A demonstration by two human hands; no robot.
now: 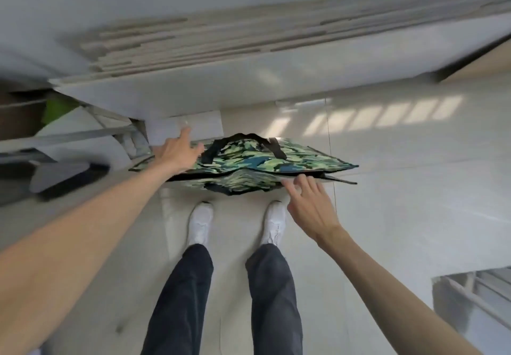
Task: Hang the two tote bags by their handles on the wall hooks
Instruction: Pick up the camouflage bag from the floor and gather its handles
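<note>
A green and blue leaf-print tote bag with black handles lies flat on the pale tiled floor just ahead of my white shoes. A second layer of the same print shows beneath it; whether it is another bag I cannot tell. My left hand reaches over the bag's left end, fingers spread, touching or just above it. My right hand hovers with fingers apart at the bag's near right edge, holding nothing. No wall hooks are in view.
Large pale slabs lean against the wall behind the bag. A metal frame and a dark flat object lie to the left. A metal rack stands at the lower right. My legs stand close to the bag.
</note>
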